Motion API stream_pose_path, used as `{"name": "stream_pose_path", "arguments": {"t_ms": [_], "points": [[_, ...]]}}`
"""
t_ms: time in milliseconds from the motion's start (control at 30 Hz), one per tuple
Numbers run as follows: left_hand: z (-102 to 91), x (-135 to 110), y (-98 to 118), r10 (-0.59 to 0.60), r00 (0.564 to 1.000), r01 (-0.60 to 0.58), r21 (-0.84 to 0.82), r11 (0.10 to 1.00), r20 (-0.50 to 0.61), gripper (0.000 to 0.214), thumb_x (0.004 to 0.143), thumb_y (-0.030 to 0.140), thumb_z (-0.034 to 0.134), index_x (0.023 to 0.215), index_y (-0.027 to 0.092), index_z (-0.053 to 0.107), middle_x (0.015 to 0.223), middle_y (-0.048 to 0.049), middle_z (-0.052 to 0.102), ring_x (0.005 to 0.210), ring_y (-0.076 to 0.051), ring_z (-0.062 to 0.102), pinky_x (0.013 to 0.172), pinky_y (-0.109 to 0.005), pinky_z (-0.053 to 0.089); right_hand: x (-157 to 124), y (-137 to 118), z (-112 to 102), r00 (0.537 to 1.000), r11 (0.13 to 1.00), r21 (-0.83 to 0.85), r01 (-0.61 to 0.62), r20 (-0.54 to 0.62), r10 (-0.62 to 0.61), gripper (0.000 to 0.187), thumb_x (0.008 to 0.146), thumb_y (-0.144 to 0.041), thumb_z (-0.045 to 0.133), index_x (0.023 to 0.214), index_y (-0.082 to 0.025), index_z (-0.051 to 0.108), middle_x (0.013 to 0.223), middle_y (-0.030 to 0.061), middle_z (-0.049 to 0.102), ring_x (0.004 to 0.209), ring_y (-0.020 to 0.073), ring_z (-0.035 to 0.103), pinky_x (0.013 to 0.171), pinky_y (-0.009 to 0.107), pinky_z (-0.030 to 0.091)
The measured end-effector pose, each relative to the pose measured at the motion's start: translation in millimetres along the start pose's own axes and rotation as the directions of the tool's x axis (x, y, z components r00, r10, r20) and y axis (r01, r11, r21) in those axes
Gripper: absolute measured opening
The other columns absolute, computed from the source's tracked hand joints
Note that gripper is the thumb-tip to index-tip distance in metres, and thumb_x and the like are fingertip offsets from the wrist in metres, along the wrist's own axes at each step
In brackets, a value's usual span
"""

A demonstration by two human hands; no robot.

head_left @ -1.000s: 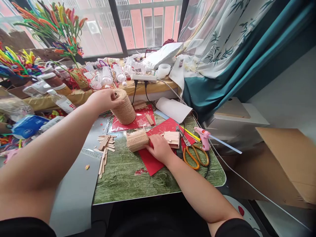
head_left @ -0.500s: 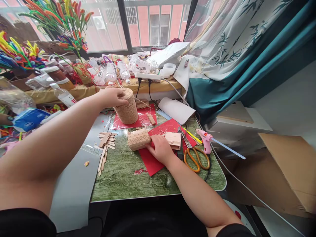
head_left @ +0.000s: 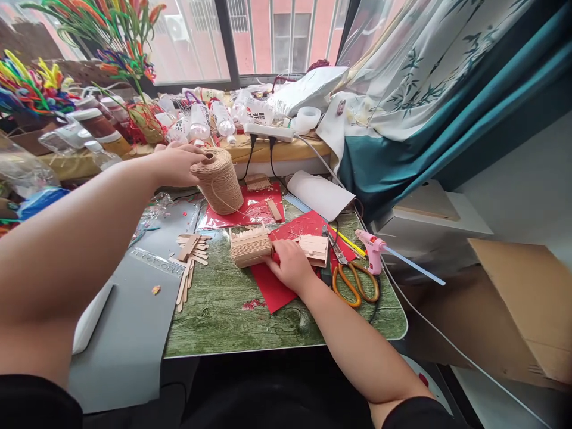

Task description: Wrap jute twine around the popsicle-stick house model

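A tall cone of jute twine (head_left: 222, 189) stands slightly tilted on a red sheet in plastic at the back of the table. My left hand (head_left: 176, 165) grips its upper left rim, fingers at the top opening. A loose strand hangs down the cone's side. My right hand (head_left: 292, 267) pinches the right end of a small twine-wrapped craft-stick piece (head_left: 251, 250), which rests on the table. Its fingertips are partly hidden behind that piece. Just beyond the right hand lies a small box of craft sticks (head_left: 314, 249) on red paper (head_left: 277, 292).
Loose craft sticks (head_left: 190, 262) lie left of centre. Orange-handled scissors (head_left: 353, 283) and a pink glue gun (head_left: 373, 250) with its cord lie at the right. A white power strip (head_left: 269, 131), bottles and pipe cleaners crowd the sill. A white roll (head_left: 319, 193) lies behind.
My left hand and the twine cone have shifted a little left and back, and the strand now hangs along the cone. My right hand and the wrapped piece stay put.
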State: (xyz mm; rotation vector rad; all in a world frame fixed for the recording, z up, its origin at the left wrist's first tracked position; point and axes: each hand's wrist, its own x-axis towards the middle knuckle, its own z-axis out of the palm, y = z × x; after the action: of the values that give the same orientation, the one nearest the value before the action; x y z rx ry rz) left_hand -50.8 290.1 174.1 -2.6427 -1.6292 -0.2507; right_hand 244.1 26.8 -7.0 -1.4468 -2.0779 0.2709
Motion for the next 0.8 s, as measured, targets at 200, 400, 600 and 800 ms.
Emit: {"name": "stream_pose_path", "arguments": {"t_ms": [200, 400, 600, 800], "points": [[6.7, 2, -12, 0.076, 0.996, -0.077, 0.015, 0.997, 0.046, 0.059, 0.088, 0.039, 0.082, 0.139, 0.013, 0.069, 0.159, -0.0095, 0.048, 0.143, -0.026, 0.036, 0.133, -0.047, 0.020, -1, 0, 0, 1.000, 1.000, -0.016, 0.004, -0.006, -0.004, 0.028, 0.109, -0.047, 0.054, 0.104, -0.021, 0.062, 0.102, 0.0117, 0.072, 0.097, 0.0309, 0.062, 0.086, 0.043, 0.046], [14.3, 5, -42, 0.014, 0.998, -0.015, 0.010, 1.000, 0.058, 0.071, 0.082, 0.028, 0.079, 0.149, 0.017, 0.062, 0.160, -0.0087, 0.047, 0.147, -0.030, 0.036, 0.133, -0.052, 0.017, 0, 0, 1, 1.000, 1.000, -0.008, 0.007, -0.003, -0.007, 0.029, 0.109, -0.047, 0.054, 0.101, -0.020, 0.062, 0.100, 0.0115, 0.071, 0.095, 0.0302, 0.061, 0.085, 0.042, 0.045], [8.9, 6, -37, -0.082, 0.992, 0.096, -0.158, 0.983, 0.097, 0.080, 0.081, 0.070, 0.077, 0.142, 0.019, 0.065, 0.150, -0.0109, 0.056, 0.139, -0.031, 0.047, 0.126, -0.050, 0.030, 0, 0, 3, 1.000, 1.000, -0.006, 0.019, -0.005, -0.019, 0.030, 0.109, -0.049, 0.053, 0.101, -0.020, 0.061, 0.100, 0.0118, 0.070, 0.095, 0.0307, 0.060, 0.084, 0.041, 0.044], [38.2, -26, -14, -0.508, 0.842, 0.364, -0.504, 0.783, -0.182, 0.096, 0.082, 0.073, 0.077, 0.152, 0.016, 0.045, 0.159, -0.0215, 0.040, 0.142, -0.033, 0.049, 0.121, -0.048, 0.039, -1, 1, 2, 1.000, 1.000, 0.012, 0.025, -0.015, -0.025, 0.030, 0.109, -0.048, 0.052, 0.100, -0.021, 0.061, 0.097, 0.0112, 0.069, 0.093, 0.0301, 0.060, 0.084, 0.042, 0.044]]}}
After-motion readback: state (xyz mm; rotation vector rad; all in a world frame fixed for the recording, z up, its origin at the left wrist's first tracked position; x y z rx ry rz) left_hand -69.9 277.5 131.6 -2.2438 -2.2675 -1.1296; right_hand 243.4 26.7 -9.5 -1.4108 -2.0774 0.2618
